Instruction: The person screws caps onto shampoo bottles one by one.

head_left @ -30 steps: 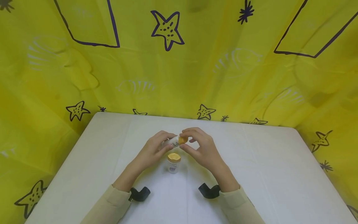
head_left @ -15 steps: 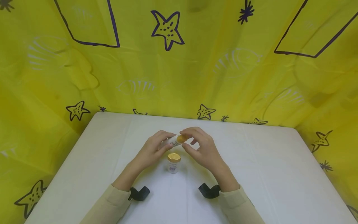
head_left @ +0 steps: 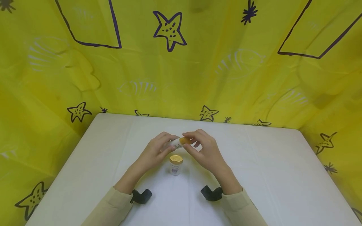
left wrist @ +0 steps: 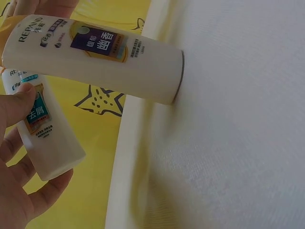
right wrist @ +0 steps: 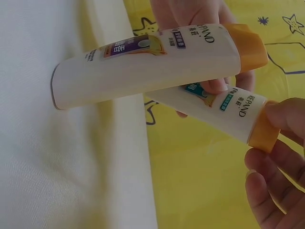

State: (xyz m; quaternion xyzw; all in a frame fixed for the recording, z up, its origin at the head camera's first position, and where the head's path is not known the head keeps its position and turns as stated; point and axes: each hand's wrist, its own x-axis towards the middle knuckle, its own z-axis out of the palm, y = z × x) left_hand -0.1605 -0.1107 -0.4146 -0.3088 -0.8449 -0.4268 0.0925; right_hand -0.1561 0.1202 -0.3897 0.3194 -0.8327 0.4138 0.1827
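A small white shampoo bottle with a teal label tilts above the table between my hands. Around its body wrap the fingers of my left hand, the thumb lying over the label in the left wrist view. My right hand pinches the bottle's orange cap between thumb and fingertips. Just below and nearer to me, a second white bottle, with a purple label and an orange cap, stands upright on the table, touched by neither hand.
The table has a white cover, and its far edge meets a yellow curtain printed with starfish. On each wrist sits a black camera mount, one on the left and one on the right, low over the cover.
My right fingertips have shifted slightly around the orange cap, and the held bottle's tilt differs a little. My left hand keeps its grip; the standing bottle has not moved.
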